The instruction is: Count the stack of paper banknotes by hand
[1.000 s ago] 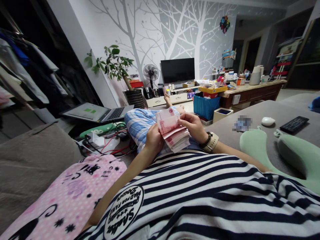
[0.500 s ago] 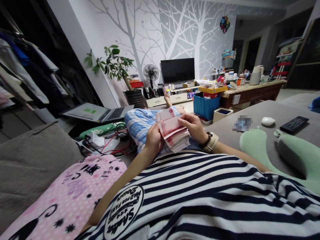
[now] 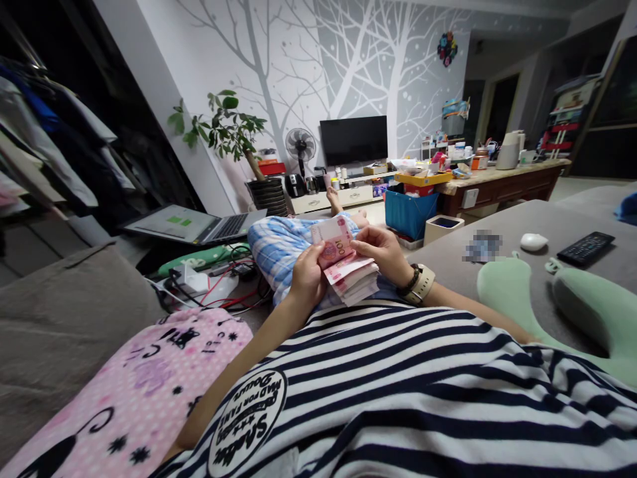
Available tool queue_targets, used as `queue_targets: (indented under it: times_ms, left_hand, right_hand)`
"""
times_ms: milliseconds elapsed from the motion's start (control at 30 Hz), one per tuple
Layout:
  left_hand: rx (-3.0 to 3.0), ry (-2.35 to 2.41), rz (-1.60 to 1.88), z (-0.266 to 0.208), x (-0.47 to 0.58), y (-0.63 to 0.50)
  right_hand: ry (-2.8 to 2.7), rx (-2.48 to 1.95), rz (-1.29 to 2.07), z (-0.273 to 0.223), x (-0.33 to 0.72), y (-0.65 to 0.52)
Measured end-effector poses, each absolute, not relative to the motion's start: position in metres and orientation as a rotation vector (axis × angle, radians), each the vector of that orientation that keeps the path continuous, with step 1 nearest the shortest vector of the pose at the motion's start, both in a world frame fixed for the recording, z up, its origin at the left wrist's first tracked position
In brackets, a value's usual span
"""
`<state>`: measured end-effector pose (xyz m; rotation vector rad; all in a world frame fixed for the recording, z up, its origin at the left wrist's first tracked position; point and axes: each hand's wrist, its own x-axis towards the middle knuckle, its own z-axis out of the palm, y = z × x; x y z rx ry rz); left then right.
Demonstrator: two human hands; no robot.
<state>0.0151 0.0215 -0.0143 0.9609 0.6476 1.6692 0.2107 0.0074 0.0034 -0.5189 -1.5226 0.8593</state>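
A folded stack of red banknotes (image 3: 354,282) is held between my two hands above my lap. My left hand (image 3: 308,273) grips it from the left, its thumb lying on the upright notes. On the top note a printed "100" shows. My right hand (image 3: 382,252) pinches the right edge of a note between thumb and fingertips; a watch (image 3: 423,282) and a dark bracelet are on that wrist. Some fingers of both hands are hidden behind the notes. Blue plaid trousers (image 3: 273,245) lie below.
To the left are an open laptop (image 3: 199,226), tangled cables (image 3: 239,299) and a pink cushion (image 3: 199,345). On the grey sofa at right lie a remote control (image 3: 587,247), a white case (image 3: 533,241) and a green neck pillow (image 3: 505,285). A blue bin (image 3: 411,212) stands ahead.
The pale note face that was bent over the stack has flipped down, so the "100" face now shows. My right fingers have shifted slightly left; my left hand stays in place.
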Motion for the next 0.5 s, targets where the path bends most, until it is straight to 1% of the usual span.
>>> queue_targets:
  times_ms: [300, 500]
  left_hand:
    - [0.959, 0.609, 1.662, -0.014, 0.018, 0.020]
    - [0.969, 0.598, 1.622, -0.013, 0.016, 0.019]
  right_hand:
    - [-1.428, -0.580, 0.860, -0.002, 0.211, 0.020]
    - [-1.437, -0.615, 0.785, -0.005, 0.214, 0.026]
